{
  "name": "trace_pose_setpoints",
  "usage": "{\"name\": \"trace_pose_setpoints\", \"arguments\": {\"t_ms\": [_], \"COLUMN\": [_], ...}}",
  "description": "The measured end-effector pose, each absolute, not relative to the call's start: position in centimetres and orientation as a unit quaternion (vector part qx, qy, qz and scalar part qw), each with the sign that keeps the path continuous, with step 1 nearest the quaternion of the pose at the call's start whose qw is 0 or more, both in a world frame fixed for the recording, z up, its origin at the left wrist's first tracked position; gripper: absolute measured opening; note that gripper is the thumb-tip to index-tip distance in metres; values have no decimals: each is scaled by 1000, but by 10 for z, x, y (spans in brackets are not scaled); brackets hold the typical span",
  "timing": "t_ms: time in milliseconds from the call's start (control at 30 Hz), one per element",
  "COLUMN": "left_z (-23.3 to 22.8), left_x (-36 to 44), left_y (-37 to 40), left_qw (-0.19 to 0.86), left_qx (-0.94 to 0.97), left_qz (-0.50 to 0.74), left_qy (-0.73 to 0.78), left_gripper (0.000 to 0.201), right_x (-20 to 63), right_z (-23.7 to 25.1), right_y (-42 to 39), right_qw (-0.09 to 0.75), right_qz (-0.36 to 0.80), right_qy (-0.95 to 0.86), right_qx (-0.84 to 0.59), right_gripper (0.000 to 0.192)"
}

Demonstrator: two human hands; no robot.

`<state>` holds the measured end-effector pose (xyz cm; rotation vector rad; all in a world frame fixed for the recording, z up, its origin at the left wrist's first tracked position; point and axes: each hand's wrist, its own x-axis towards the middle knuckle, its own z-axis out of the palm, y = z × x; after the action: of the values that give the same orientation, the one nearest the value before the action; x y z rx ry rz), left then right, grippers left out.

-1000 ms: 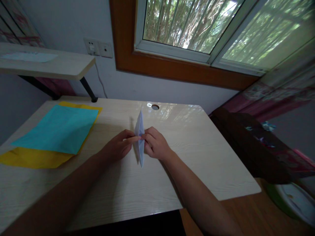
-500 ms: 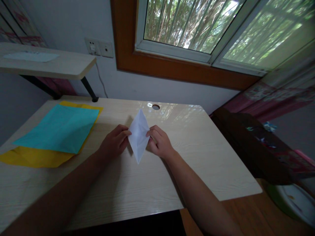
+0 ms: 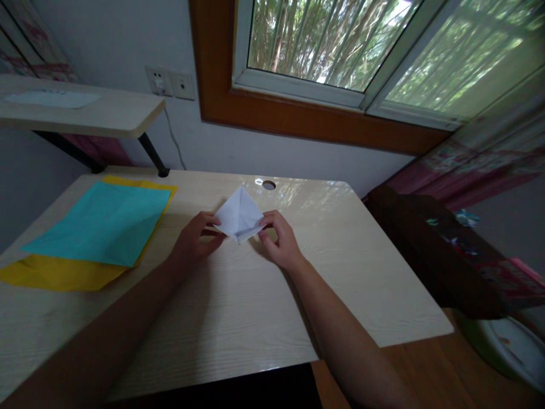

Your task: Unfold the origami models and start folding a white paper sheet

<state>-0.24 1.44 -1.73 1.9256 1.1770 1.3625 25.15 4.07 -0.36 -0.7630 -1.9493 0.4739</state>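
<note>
A folded white paper is held just above the pale wooden desk, near its far middle. It now forms a wide triangle with its tip pointing away from me. My left hand pinches its left corner and my right hand pinches its right corner. Both forearms reach in from the bottom of the view.
A teal sheet lies on a yellow sheet at the desk's left side. A cable hole sits by the far edge. A small shelf stands at left; a dark fabric-covered seat is at right.
The paper was a narrow upright spindle, then spread into a diamond, and now is pulled out wide into a triangle. My hands moved apart and slightly away from me.
</note>
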Motion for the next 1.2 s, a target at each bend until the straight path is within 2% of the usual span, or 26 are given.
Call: {"name": "trace_pose_setpoints", "arguments": {"t_ms": [133,433,700,833,933,1200], "left_z": [-24,-25,-27,-26,-21,-16], "left_x": [-3,-3,-4,-2,0,0], "left_y": [18,23,23,22,20,16], "left_qw": [305,390,388,405,429,475], "left_qx": [654,604,606,571,561,573], "left_qz": [520,530,527,553,558,524], "left_qy": [457,451,451,452,435,413], "left_gripper": [34,38,37,44,49,64], "right_x": [250,249,249,247,246,246], "right_z": [-6,-19,-26,-27,-23,-17], "right_y": [40,44,48,48,46,41], "right_qw": [477,495,524,545,529,474], "right_qz": [238,325,361,394,421,403], "right_qy": [-778,-709,-666,-641,-640,-678], "right_qx": [-331,-382,-389,-370,-366,-391], "right_gripper": [10,21,24,29,33,24]}}
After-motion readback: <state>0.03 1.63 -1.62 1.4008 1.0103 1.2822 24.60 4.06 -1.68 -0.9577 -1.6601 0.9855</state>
